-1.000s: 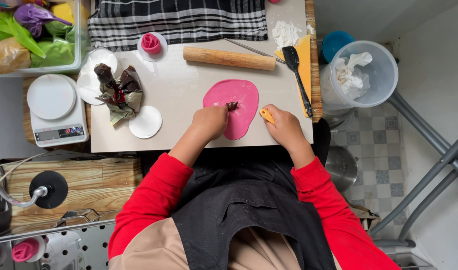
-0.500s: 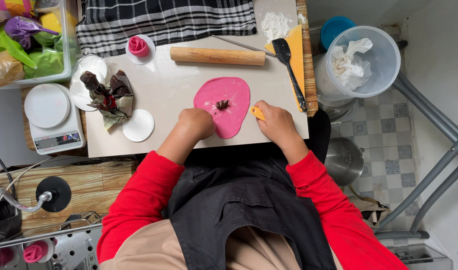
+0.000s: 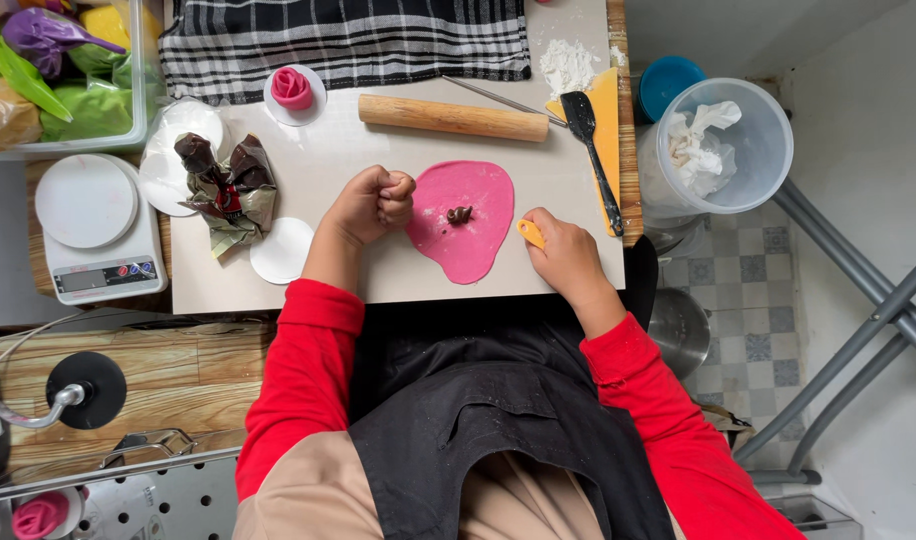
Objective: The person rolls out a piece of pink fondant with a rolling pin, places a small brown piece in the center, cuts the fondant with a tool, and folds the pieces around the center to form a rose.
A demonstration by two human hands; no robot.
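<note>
Pink dough [image 3: 465, 225], rolling pin [image 3: 452, 117] beyond, perhaps wrapper [image 3: 226, 190]

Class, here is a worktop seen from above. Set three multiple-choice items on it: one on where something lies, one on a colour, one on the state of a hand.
1. Where does the wooden rolling pin lie?
A. Above the pink dough sheet, below the checked cloth
B. On the kitchen scale
C. Inside the clear tub

2. What colour is the small tool in the right hand?
A. Blue
B. Yellow-orange
C. Black

3. How is the left hand?
A. Spread flat on the dough
B. Gripping the spatula
C. Closed in a fist beside the dough's edge

Answers: 1 A, the pin lies across the board between cloth and dough. 2 B, a yellow-orange piece shows at the fingertips. 3 C, the fingers are curled in, left of the sheet.
</note>
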